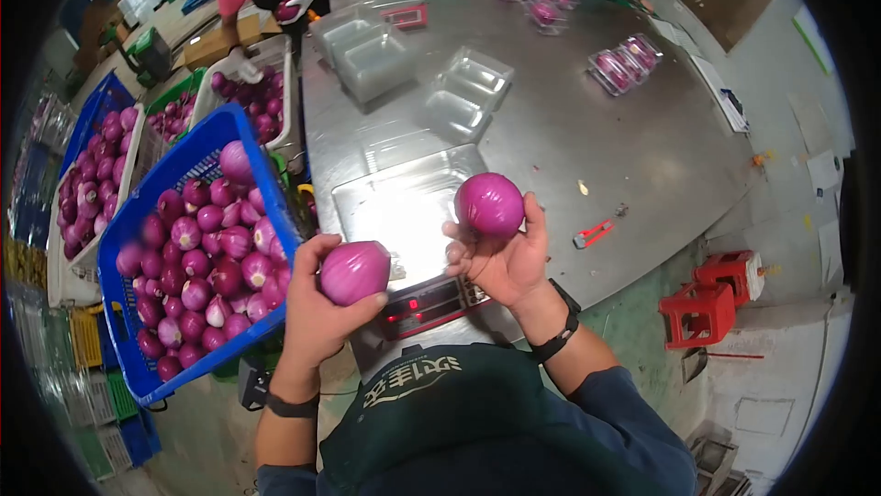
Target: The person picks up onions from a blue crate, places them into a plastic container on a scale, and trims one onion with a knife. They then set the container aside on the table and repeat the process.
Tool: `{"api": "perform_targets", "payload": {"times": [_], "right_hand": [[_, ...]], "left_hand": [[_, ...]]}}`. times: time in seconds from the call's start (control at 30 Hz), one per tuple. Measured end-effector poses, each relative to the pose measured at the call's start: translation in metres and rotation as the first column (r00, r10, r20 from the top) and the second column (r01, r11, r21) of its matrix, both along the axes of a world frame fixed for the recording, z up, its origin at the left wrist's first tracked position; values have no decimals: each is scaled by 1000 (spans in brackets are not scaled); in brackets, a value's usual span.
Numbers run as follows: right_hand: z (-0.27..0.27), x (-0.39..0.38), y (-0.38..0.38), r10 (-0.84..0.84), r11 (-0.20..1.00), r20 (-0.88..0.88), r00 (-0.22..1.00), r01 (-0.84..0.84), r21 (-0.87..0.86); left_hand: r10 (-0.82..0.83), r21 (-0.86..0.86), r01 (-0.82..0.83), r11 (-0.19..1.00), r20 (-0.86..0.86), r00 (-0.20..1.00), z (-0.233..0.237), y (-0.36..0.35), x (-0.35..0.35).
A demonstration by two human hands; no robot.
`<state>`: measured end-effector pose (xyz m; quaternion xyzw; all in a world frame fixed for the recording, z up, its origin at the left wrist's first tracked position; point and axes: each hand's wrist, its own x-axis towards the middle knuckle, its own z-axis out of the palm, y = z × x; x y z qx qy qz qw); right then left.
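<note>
Grips the first onion (pixel 354 272) in the left hand (pixel 312 317), fingers wrapped round its underside, just above the near left corner of a scale (pixel 431 303). Cradles the second onion (pixel 489 205), purple like the first, on the raised fingertips of the right hand (pixel 503 265), over the scale's shiny pan (pixel 395 211). Stands at a steel table (pixel 596 156), with a blue crate (pixel 197 140) heaped with more onions just beside its left edge. Shows a red tool (pixel 593 234) lying right of the scale, and red stools (pixel 716 299) beyond the table's right edge. Farther on, holds empty clear trays (pixel 468 83), then packed trays (pixel 624 60). At the far end, faces a co-worker in pink, gloved hand (pixel 298 2) closed on an onion.
</note>
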<state>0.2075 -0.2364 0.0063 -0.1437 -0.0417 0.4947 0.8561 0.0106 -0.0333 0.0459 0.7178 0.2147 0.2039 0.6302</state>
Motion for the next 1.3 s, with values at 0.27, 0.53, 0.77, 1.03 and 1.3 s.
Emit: {"api": "perform_targets", "payload": {"times": [0.27, 0.53, 0.77, 1.03, 1.3], "right_hand": [[4, 19, -59, -32, 984, -41, 999, 24, -175], [-3, 36, -58, -69, 917, 241, 968, 157, -367], [20, 34, 6, 358, 714, 924, -134, 677, -179], [-10, 34, 27, 553, 713, 749, -364, 672, -199], [-50, 83, 9, 387, 428, 839, 383, 732, -531]], "left_hand": [[64, 791, 60, 609, -124, 990, -48, -26, 86], [214, 912, 44, 407, -142, 967, -75, -28, 88], [188, 685, -30, 728, -156, 970, -92, -34, 84], [158, 679, -47, 733, -103, 982, -95, -27, 79], [264, 496, -198, 845, -66, 962, -98, -35, 38]]}}
